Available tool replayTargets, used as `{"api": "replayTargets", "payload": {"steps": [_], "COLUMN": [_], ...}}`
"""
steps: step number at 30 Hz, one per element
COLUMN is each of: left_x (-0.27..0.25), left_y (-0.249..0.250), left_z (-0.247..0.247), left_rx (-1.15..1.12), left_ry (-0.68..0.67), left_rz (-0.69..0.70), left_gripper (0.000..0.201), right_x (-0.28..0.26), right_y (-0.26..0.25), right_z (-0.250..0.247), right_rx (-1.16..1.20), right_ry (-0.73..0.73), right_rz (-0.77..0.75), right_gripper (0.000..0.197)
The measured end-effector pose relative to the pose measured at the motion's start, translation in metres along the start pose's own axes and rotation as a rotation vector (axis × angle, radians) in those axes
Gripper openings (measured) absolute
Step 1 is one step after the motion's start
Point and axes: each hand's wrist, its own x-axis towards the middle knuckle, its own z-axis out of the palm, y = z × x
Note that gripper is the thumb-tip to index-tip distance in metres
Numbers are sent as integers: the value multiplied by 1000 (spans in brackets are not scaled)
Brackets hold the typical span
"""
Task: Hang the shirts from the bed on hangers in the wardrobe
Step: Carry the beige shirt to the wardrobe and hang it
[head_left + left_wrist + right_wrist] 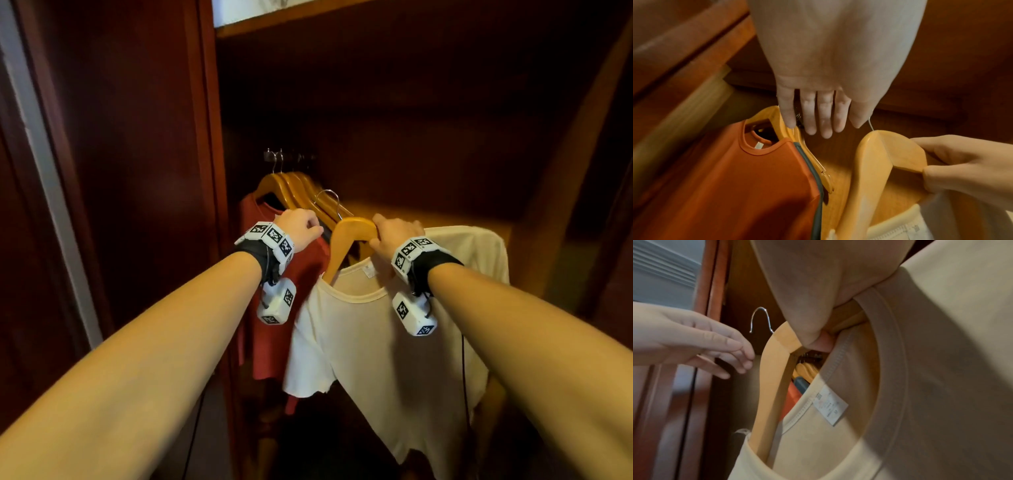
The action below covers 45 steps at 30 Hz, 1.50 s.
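Note:
My right hand grips the top of a wooden hanger that carries a cream T-shirt, held up in front of the open wardrobe; its metal hook hangs free of the rail. The same hanger and right hand show in the left wrist view, and hanger with cream shirt fill the right wrist view. My left hand reaches with straight fingers at the hung hangers, beside a red shirt on the rail. The left hand holds nothing.
The wardrobe's dark wooden side wall stands left, with a shelf above. Several wooden hangers crowd the rail at its left end. A grey-edged garment hangs behind the red shirt. A door frame rises at far left.

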Motion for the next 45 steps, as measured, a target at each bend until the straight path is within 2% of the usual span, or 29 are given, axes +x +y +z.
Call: {"api": "replayTargets", "payload": {"steps": [5, 12, 16, 19, 24, 34, 39, 45], "left_x": [50, 114, 135, 144, 159, 188, 202, 211], "left_y": [-6, -25, -38, -45, -50, -62, -75, -85], "left_z": [27, 61, 74, 80, 82, 76, 63, 41], "left_rx": [106, 252, 326, 424, 524, 517, 422, 351], "left_ry": [-44, -75, -169, -237, -256, -199, -118, 35], "left_rz": [68, 94, 104, 112, 111, 169, 203, 215], "left_gripper": [28, 42, 50, 43, 39, 28, 26, 22], "right_x": [28, 80, 99, 113, 132, 155, 167, 190], "right_y": [21, 43, 44, 40, 35, 1, -15, -40], "right_z": [20, 40, 47, 50, 52, 51, 45, 37], "right_rx": [-88, -143, -168, -196, -247, -209, -155, -97], "right_ry": [-31, -65, -59, -55, -53, -4, 43, 89], "right_rz": [79, 177, 192, 187, 172, 156, 132, 152], "right_gripper": [11, 26, 33, 33, 33, 29, 37, 32]}}
